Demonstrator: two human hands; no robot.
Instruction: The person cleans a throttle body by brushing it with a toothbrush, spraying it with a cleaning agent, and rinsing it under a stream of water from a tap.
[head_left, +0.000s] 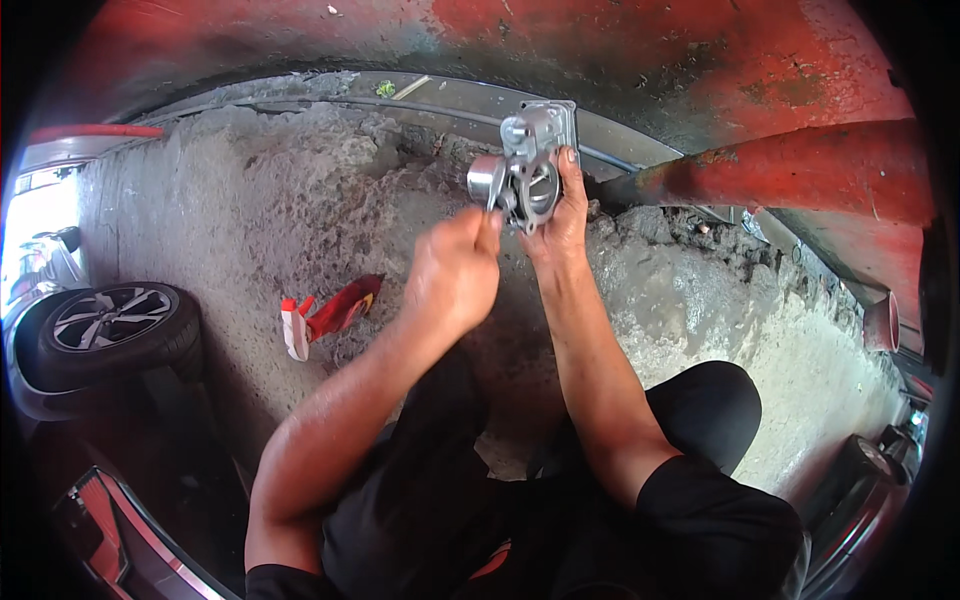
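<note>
A silver metal throttle body [540,185] is held up in front of me, its round bore facing my right side. My right hand [560,225] grips it from below and along its right edge, with the thumb up against the flange. My left hand [455,265] is closed beside its lower left, fingertips pinched at the part near the round silver housing [485,178]. Whatever those fingertips hold is hidden by the hand. On the ground left of my arms lies a red spray bottle [342,308] with a white and red trigger head.
Rough, broken concrete ground [270,190] spreads below. A car wheel [115,325] stands at the left, with dark bodywork nearer me. A thick red pipe [790,170] crosses at the upper right, in front of a worn red wall [600,50]. Another vehicle [850,510] shows at the lower right.
</note>
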